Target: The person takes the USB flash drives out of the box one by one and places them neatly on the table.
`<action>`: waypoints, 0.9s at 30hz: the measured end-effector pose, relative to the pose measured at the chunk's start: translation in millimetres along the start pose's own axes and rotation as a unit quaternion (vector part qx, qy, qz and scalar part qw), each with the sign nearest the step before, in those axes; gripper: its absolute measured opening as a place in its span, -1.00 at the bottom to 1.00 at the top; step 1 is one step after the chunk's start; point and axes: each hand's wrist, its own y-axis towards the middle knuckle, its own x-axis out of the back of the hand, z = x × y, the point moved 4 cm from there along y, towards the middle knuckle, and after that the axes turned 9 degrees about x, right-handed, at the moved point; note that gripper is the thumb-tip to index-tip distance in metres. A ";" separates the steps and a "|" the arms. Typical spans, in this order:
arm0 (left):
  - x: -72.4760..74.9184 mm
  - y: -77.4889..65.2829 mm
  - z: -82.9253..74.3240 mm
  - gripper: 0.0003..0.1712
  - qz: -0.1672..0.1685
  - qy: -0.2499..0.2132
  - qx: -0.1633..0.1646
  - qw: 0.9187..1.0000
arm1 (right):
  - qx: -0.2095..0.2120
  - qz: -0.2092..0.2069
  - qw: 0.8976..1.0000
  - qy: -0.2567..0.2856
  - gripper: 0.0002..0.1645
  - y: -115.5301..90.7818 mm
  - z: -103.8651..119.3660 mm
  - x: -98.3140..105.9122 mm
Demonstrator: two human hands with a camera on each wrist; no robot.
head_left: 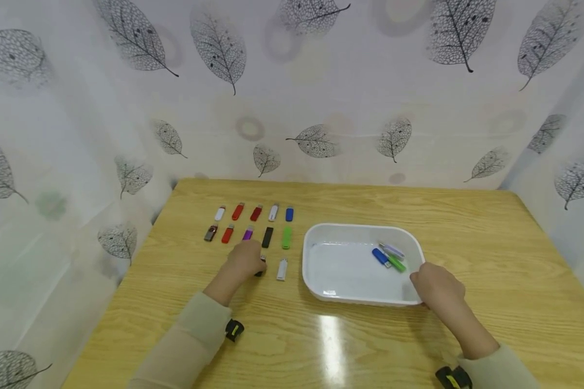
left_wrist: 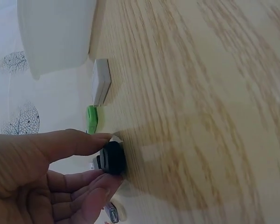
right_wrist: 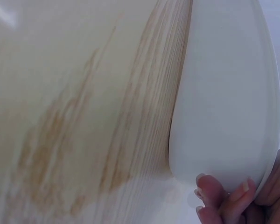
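Observation:
My left hand (head_left: pixel 245 260) pinches a black USB stick (left_wrist: pixel 114 158) between thumb and fingers, low at the tabletop. Beside it on the right lies a white USB stick (head_left: pixel 282 270). Behind this hand are two rows of USB sticks, among them a purple one (head_left: pixel 248 233), a black one (head_left: pixel 268 237) and a green one (head_left: pixel 286 237). With its fingers under the outside wall, my right hand (head_left: pixel 437 285) grips the right end of a white plastic tray (head_left: pixel 337 270). Inside the tray lie a blue stick (head_left: pixel 381 257), a green stick (head_left: pixel 397 263) and a lavender stick (head_left: pixel 391 250).
The wooden table (head_left: pixel 496 259) carries everything. Its back edge meets a pale curtain (head_left: pixel 321 97) printed with leaves. The back row of sticks includes a blue one (head_left: pixel 289 214) and a red one (head_left: pixel 237 211). A dark wristband (head_left: pixel 234 329) shows at the left sleeve.

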 end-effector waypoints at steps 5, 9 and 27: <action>1.7 -0.1 -1.1 -0.73 -0.004 0.017 -0.008 1.000 | 0.000 0.002 1.000 0.004 -0.62 -0.4 0.5 0.1; 8.6 -0.2 -3.5 -0.72 -0.011 0.016 -0.014 1.000 | 0.001 0.003 1.000 0.002 -0.62 0.0 0.4 1.1; 40.3 -8.6 -41.8 -0.80 -0.007 0.054 -0.082 0.995 | -0.003 0.009 1.000 -0.002 -0.61 -0.1 0.3 -0.6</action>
